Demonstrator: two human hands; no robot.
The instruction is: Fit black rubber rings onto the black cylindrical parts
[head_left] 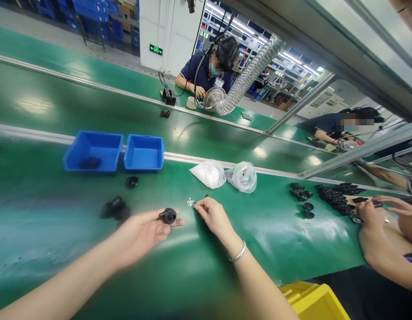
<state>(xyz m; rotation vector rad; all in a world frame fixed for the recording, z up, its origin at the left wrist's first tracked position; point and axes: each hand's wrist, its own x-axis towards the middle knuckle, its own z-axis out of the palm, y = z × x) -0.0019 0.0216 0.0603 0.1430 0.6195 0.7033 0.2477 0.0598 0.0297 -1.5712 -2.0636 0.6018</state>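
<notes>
My left hand (147, 231) is closed around a black round plastic part (170, 216), whose dark round opening faces up toward me. Over the green table, my right hand (214, 217) has its thumb and fingertips pinched together at the edge of a small pile of white pieces (190, 202). Whatever lies between those fingertips is too small to make out. A tiny black piece (206, 196) shows just behind the right hand. To the left of my left hand lie blurred black parts (115, 208), and a black ring-like part (132, 182) rests farther back.
Two blue bins (144, 153) stand at the back left; the larger one holds something dark. Two clear plastic bags (210, 174) lie behind my right hand. Several black parts (335, 195) are piled near a co-worker's hands (374, 218) on the right. A yellow bin (319, 304) is at the lower right.
</notes>
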